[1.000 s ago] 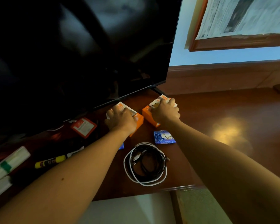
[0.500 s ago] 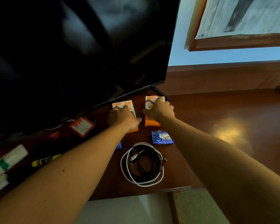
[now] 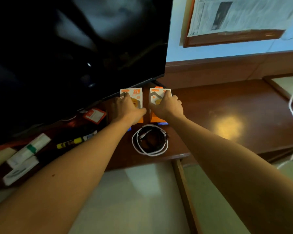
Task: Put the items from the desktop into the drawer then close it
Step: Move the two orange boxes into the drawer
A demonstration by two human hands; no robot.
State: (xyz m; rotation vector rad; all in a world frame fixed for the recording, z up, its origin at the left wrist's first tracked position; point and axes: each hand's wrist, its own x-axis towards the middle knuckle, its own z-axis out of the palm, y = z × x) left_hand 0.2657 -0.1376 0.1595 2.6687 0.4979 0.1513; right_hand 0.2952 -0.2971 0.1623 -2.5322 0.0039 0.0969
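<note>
Orange boxes (image 3: 137, 95) held upright, one per hand, L (image 3: 125, 107) & R (image 3: 167, 105).

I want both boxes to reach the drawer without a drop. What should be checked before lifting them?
1. Left hand grips the left box: ok.
2. Right hand grips the right box: ok.
3. Boxes apart, not snagged on each other: ok.
4. Coiled cables clear of both boxes: ok.
5. Boxes clear of the TV edge: cannot tell.
6. Drawer open and ready: cannot tell.
</note>
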